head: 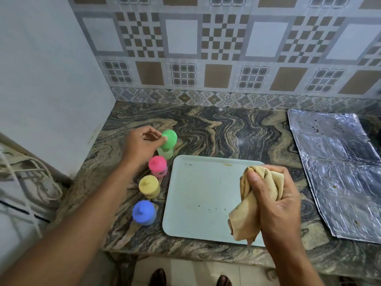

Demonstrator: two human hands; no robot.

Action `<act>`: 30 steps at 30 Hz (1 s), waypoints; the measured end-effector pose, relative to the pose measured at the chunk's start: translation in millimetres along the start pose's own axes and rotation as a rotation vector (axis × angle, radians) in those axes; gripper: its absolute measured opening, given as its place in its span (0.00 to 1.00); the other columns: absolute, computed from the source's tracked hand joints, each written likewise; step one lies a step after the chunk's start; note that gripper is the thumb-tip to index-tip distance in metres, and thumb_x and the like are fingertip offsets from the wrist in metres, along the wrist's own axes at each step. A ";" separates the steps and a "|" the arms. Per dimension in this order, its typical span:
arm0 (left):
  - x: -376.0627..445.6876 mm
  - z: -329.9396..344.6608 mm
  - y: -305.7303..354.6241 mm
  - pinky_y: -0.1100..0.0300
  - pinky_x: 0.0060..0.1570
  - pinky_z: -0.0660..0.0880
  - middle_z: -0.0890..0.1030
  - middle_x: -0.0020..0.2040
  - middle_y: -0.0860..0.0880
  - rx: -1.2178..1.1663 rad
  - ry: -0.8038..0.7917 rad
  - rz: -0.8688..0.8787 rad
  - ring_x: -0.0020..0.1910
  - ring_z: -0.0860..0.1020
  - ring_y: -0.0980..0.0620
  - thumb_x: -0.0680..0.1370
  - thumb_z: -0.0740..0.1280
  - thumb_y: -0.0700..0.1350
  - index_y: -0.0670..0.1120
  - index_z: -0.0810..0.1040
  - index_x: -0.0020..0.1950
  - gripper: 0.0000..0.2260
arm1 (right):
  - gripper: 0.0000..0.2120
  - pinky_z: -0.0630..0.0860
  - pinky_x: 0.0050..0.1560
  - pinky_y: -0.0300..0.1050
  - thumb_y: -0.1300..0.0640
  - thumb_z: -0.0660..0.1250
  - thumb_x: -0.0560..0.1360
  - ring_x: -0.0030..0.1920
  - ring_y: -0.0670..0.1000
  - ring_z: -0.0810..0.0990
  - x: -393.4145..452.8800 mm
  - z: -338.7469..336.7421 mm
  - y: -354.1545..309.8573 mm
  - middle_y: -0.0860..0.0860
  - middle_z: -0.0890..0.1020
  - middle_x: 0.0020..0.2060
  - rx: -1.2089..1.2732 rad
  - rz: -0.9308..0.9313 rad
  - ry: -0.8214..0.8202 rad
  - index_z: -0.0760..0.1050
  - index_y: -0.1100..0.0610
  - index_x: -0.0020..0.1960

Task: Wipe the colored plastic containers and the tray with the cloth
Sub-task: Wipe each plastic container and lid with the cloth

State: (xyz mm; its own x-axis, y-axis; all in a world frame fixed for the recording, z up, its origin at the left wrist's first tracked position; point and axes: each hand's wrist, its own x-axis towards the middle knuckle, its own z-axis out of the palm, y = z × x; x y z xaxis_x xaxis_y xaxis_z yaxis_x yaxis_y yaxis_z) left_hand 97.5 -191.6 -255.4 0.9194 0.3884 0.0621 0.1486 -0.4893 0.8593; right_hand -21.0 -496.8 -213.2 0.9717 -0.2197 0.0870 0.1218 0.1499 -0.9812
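The green-lidded plastic container [167, 145] near the desk's left edge is pinched by the left hand [140, 146]; a bunched tan cloth [255, 201] is gripped by the right hand [278, 203]. Tilted already, the container could be slipped or its lid pulled loose.

The surface [216, 129] looks like polished stone, swirled and faintly glossy. The tray [198, 193] is smooth, pale plastic with a dull sheen. The four containers, green [169, 139], pink [157, 165], yellow [148, 184] and blue [143, 211], are matt plastic. The cloth [261, 195] is soft, creased fabric. At the right lies crinkled, shiny foil [338, 172]
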 end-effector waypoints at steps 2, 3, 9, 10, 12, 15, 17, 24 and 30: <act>29.3 2.8 -20.1 0.50 0.48 0.84 0.87 0.39 0.51 0.144 0.005 -0.027 0.42 0.86 0.50 0.70 0.82 0.47 0.49 0.85 0.41 0.07 | 0.09 0.77 0.35 0.35 0.52 0.75 0.73 0.34 0.43 0.78 -1.0 0.7 3.1 0.46 0.82 0.36 -0.023 0.004 -0.011 0.78 0.53 0.48; 40.6 6.1 -26.0 0.51 0.47 0.83 0.87 0.40 0.51 0.206 -0.006 -0.037 0.43 0.86 0.49 0.69 0.82 0.48 0.49 0.85 0.41 0.08 | 0.10 0.77 0.35 0.35 0.52 0.75 0.73 0.35 0.43 0.78 -1.7 0.7 4.9 0.47 0.82 0.36 -0.035 0.007 -0.013 0.78 0.54 0.49; 75.5 23.1 -43.5 0.63 0.30 0.67 0.84 0.39 0.51 0.397 -0.107 -0.101 0.35 0.78 0.55 0.70 0.81 0.47 0.48 0.86 0.44 0.07 | 0.13 0.80 0.39 0.37 0.54 0.75 0.72 0.38 0.48 0.81 -6.4 -3.4 16.3 0.54 0.85 0.40 -0.085 0.037 -0.019 0.79 0.60 0.51; 78.6 25.9 -47.7 0.64 0.30 0.66 0.85 0.40 0.50 0.402 -0.125 -0.105 0.33 0.77 0.56 0.70 0.82 0.47 0.48 0.86 0.44 0.07 | 0.12 0.80 0.39 0.37 0.54 0.75 0.72 0.38 0.48 0.81 -6.5 -4.6 18.3 0.54 0.85 0.40 -0.092 0.041 -0.018 0.79 0.60 0.51; 82.1 29.7 -52.8 0.64 0.30 0.67 0.85 0.40 0.50 0.408 -0.146 -0.110 0.34 0.77 0.56 0.70 0.82 0.46 0.48 0.86 0.43 0.08 | 0.12 0.80 0.39 0.36 0.54 0.75 0.72 0.37 0.47 0.81 -7.1 -6.7 20.2 0.52 0.85 0.39 -0.107 0.051 -0.013 0.79 0.59 0.51; 83.5 34.1 -55.9 0.63 0.31 0.68 0.83 0.38 0.52 0.431 -0.171 -0.119 0.35 0.78 0.55 0.69 0.83 0.47 0.51 0.84 0.40 0.08 | 0.12 0.80 0.39 0.36 0.54 0.75 0.71 0.37 0.47 0.81 -7.1 -9.2 22.7 0.52 0.85 0.38 -0.122 0.069 -0.004 0.79 0.59 0.51; 83.9 36.6 -57.7 0.61 0.35 0.73 0.82 0.36 0.55 0.451 -0.184 -0.117 0.37 0.80 0.53 0.68 0.83 0.47 0.52 0.82 0.37 0.10 | 0.12 0.80 0.40 0.37 0.53 0.75 0.71 0.38 0.48 0.81 -6.4 -9.4 23.1 0.54 0.85 0.39 -0.134 0.079 0.003 0.80 0.58 0.51; 86.9 39.1 -61.2 0.56 0.42 0.80 0.84 0.38 0.54 0.469 -0.204 -0.100 0.41 0.83 0.50 0.68 0.83 0.48 0.52 0.82 0.36 0.11 | 0.13 0.81 0.37 0.36 0.55 0.74 0.72 0.36 0.48 0.82 -1.6 -7.6 22.9 0.55 0.85 0.39 -0.110 0.093 0.013 0.79 0.61 0.52; 83.1 41.4 -66.3 0.52 0.44 0.82 0.86 0.43 0.51 0.486 -0.195 -0.045 0.42 0.84 0.49 0.67 0.84 0.48 0.50 0.84 0.39 0.10 | 0.14 0.80 0.38 0.35 0.56 0.74 0.72 0.37 0.46 0.82 -0.9 -10.0 28.1 0.53 0.85 0.39 -0.102 0.084 -0.007 0.78 0.62 0.53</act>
State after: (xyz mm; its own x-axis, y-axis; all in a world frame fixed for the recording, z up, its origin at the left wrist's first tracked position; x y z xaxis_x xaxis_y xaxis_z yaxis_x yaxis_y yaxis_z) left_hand 179.1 -159.2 -328.2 0.9519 0.2876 -0.1052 0.2991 -0.7992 0.5213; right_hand -20.5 -502.1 -242.5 0.9790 -0.2039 0.0045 0.0190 0.0691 -0.9974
